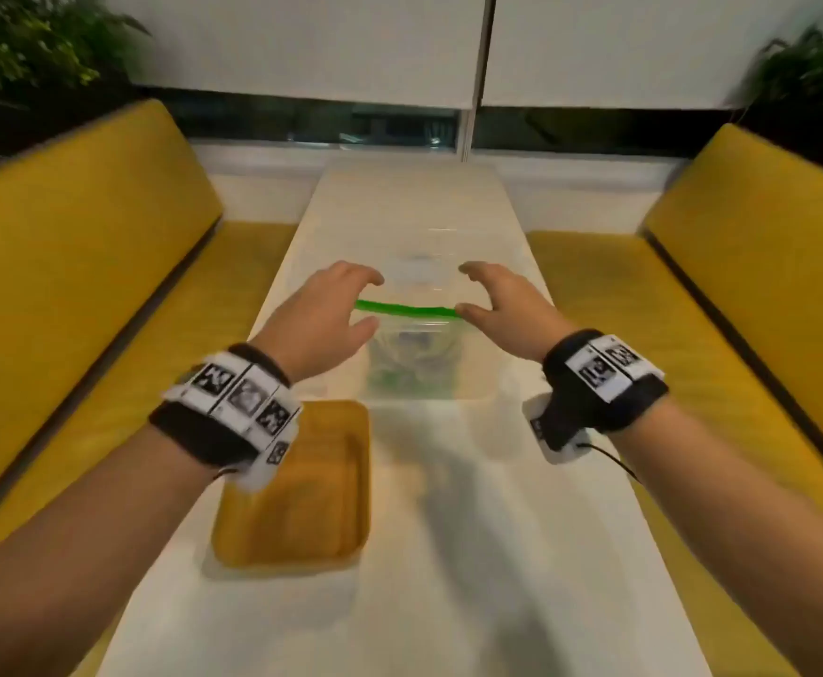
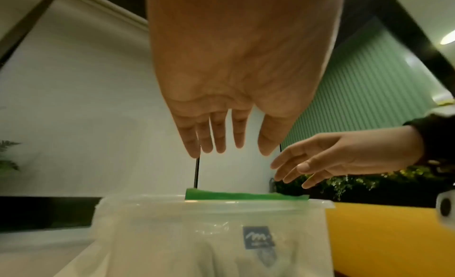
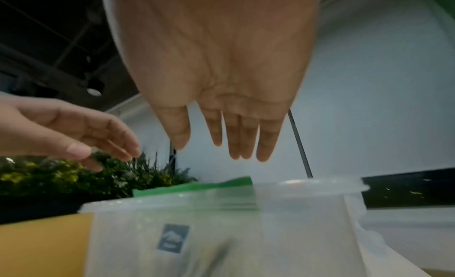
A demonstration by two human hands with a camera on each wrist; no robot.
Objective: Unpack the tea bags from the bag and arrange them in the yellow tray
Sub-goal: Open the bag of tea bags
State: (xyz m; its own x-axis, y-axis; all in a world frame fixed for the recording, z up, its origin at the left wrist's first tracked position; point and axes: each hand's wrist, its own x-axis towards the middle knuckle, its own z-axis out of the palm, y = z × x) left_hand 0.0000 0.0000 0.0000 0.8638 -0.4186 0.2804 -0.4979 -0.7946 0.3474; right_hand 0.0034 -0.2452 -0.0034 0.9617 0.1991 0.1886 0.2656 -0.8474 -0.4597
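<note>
**Reaching for the seal**

White table (image 1: pixel 448 554) carries our work. Both our hands, left (image 1: pixel 324 315) and right (image 1: pixel 502 310), hover spread and empty at either end of the bag's (image 1: pixel 414 364) green seal (image 1: pixel 407 308), placed to pull it apart. Near the table's left edge, the tray (image 1: pixel 297 486) waits beside it.

Head looks down; wrist views look up past hands (image 1: pixel 412 315).
</note>
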